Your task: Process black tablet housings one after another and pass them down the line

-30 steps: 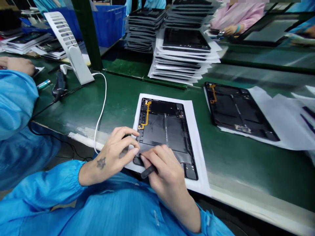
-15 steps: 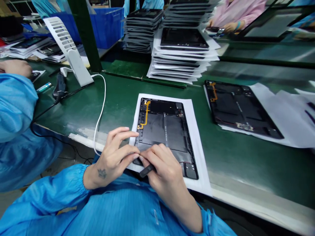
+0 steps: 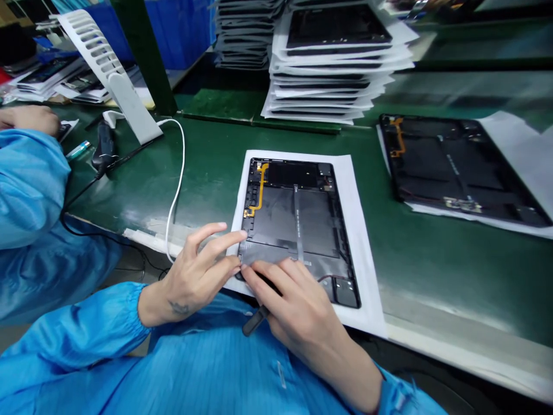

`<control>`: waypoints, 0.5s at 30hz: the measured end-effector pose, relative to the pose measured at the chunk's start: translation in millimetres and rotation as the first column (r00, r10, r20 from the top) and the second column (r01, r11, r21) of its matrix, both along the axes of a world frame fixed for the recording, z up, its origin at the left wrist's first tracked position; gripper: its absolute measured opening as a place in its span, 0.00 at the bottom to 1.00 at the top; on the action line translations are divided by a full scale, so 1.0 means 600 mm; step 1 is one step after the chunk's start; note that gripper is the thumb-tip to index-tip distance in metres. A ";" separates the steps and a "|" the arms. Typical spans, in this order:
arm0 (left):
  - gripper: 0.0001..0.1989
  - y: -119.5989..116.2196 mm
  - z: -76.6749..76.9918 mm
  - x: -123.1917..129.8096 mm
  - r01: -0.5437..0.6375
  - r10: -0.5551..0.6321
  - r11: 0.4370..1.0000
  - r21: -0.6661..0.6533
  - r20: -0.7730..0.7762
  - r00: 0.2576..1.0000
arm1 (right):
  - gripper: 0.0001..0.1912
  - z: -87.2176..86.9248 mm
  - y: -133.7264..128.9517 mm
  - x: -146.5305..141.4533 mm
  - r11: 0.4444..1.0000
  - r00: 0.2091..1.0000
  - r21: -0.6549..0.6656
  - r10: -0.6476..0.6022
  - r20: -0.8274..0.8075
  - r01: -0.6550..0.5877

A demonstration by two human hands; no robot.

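Note:
An opened black tablet housing (image 3: 276,213), with an orange flex cable (image 3: 261,190) along its left side, lies on a white sheet (image 3: 360,253) at the table's front edge. My right hand (image 3: 298,300) is closed around a black stick-like tool (image 3: 256,320). Its blunt end sticks out below the palm, while the working tip is hidden under the fingers at the housing's lower left corner. Beside it, my left hand (image 3: 196,271) has its fingers stretched and spread. Its index fingertip is at that same corner, another fingertip is by the left edge, and the thumb is mostly hidden.
A second tablet housing (image 3: 458,167) lies on sheets to the right. Behind stands a stack of housings between white sheets (image 3: 319,98). At left are a white slotted stand (image 3: 112,75), its white cable (image 3: 179,184), a black corded device (image 3: 104,147) and a co-worker's hand (image 3: 37,119).
The view has shifted, so the back stack sits higher and the right-hand housing farther right. Both hands stay at the lower left corner; my right fingers have flattened over the tool.

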State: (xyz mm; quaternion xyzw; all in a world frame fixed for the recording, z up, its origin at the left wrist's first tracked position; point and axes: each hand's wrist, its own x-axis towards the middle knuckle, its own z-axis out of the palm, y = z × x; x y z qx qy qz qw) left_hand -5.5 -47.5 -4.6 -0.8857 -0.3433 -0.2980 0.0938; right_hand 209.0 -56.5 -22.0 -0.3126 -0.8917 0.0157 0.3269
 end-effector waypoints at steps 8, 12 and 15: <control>0.05 -0.006 -0.004 -0.017 -0.057 0.056 0.996 0.063 0.020 0.998 | 0.17 0.006 0.003 -0.002 1.000 1.000 -0.014 0.022 0.021 -0.022; 0.09 -0.012 -0.014 -0.026 -0.020 0.024 0.993 0.117 -0.037 0.999 | 0.19 0.002 0.004 0.000 0.999 0.998 0.001 0.041 0.047 -0.041; 0.10 -0.011 -0.010 -0.027 0.043 -0.030 0.988 0.148 -0.086 0.996 | 0.17 0.003 0.004 -0.002 0.999 0.998 -0.002 0.046 0.049 -0.046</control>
